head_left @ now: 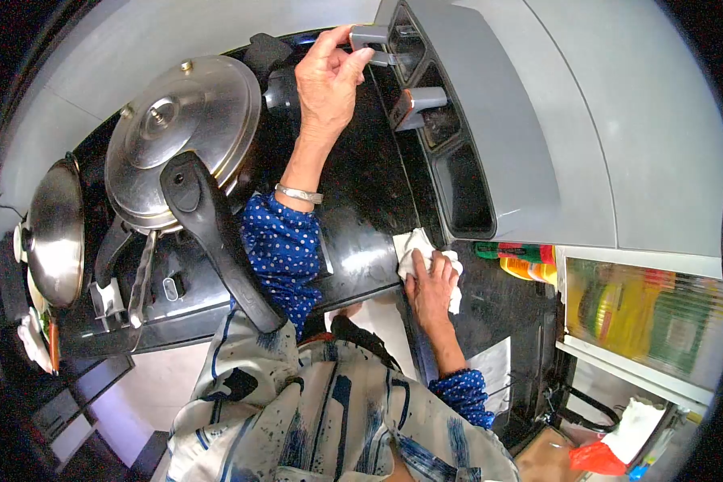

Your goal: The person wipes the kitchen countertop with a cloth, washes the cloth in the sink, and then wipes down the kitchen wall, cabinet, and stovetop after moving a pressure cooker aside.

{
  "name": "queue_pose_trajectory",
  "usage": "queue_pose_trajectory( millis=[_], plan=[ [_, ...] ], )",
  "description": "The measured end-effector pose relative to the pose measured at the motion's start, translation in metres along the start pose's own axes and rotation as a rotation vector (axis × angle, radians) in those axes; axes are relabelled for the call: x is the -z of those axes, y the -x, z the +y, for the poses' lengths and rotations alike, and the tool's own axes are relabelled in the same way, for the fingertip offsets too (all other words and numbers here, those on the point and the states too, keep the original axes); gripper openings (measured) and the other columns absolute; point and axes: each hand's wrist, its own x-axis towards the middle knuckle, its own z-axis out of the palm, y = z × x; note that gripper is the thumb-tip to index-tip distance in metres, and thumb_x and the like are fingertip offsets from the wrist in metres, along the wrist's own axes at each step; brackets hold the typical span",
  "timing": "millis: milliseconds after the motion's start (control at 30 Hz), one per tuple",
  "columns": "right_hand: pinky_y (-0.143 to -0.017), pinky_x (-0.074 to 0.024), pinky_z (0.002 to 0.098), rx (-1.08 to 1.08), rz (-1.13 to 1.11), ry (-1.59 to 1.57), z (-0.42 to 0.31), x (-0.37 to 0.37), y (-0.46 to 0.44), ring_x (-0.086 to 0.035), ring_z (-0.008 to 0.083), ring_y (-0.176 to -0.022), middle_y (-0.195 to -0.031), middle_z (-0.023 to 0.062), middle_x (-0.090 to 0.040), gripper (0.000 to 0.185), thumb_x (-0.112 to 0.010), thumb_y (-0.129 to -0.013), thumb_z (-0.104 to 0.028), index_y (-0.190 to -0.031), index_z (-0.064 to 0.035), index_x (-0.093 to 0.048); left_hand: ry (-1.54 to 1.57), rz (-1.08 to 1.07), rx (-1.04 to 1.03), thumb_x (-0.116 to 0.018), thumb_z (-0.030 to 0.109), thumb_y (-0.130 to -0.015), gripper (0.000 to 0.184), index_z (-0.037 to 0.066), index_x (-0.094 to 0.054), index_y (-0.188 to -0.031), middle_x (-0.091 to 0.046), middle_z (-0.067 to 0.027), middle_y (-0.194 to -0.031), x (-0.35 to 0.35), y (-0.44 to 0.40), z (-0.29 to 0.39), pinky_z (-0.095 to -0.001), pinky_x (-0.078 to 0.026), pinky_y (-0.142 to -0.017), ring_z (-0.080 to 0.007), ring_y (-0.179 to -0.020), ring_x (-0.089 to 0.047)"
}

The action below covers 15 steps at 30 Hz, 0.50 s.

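Observation:
At the top of the view, my left hand (328, 90) is closed with thumb and fingers at a grey handle (369, 36). That handle sticks out from a grey unit (514, 136) with black recesses. A second, similar grey handle (418, 104) juts out just below it. Lower right, my right hand (434, 293) presses a crumpled white cloth (418, 245) against the dark countertop (369, 201). Its fingers bend over the cloth, and part of the cloth is hidden under them.
A large steel pressure cooker (209, 104) with a long black handle (217, 241) stands left of my left arm. Farther left is a lidded pan (56, 233). Colourful packages (522, 261) lie at the right, above a cabinet with a ribbed clear front (651, 309).

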Motion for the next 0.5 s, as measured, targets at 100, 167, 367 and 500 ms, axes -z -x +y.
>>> queue_pose_trajectory(
  millis=[100,167,367,500],
  plan=[
    [-0.091,-0.029,0.0486,-0.007,-0.018,0.008,0.0026,-0.0029,-0.0008,-0.037,0.0365,-0.11,-0.116,0.0189,-0.041,0.05,-0.059,-0.075,-0.021,-0.123,-0.0124,-0.046,0.014,0.025,0.011,-0.065,0.002,-0.078,0.038,-0.004,-0.053,-0.113,-0.06,-0.0038,-0.075,-0.0016,0.0005,0.0009,-0.0197,-0.042,-0.049,-0.0071,-0.057,-0.051],
    [-0.091,-0.029,0.0491,-0.013,-0.029,0.012,0.0031,-0.0052,-0.0007,-0.037,0.0368,-0.11,-0.116,0.0189,-0.041,0.051,-0.059,-0.074,-0.021,-0.123,-0.0127,-0.046,-0.048,0.017,0.032,-0.065,0.001,-0.077,0.037,-0.004,-0.053,-0.111,-0.06,-0.0038,-0.076,-0.0013,0.0015,0.0044,-0.0193,-0.042,-0.049,-0.0071,-0.057,-0.051],
    [-0.091,-0.0284,0.0534,-0.029,-0.044,-0.031,0.0063,-0.0075,0.0018,-0.036,0.0376,-0.112,-0.121,0.0185,-0.04,0.051,-0.057,-0.076,-0.024,-0.125,-0.0151,-0.044,0.021,0.03,0.053,-0.065,0.001,-0.077,0.035,-0.004,-0.053,-0.109,-0.06,-0.0035,-0.078,-0.0074,0.0055,0.0049,-0.0188,-0.041,-0.049,-0.0067,-0.057,-0.051],
    [-0.092,-0.028,0.0528,-0.027,-0.032,-0.029,0.0068,-0.0088,0.0029,-0.036,0.0373,-0.113,-0.121,0.0186,-0.04,0.052,-0.058,-0.076,-0.024,-0.125,-0.0148,-0.045,-0.008,0.022,0.056,-0.065,0.001,-0.077,0.035,-0.004,-0.054,-0.11,-0.06,-0.0039,-0.078,-0.009,0.0061,0.0052,-0.019,-0.041,-0.049,-0.0066,-0.056,-0.05]
  ],
)
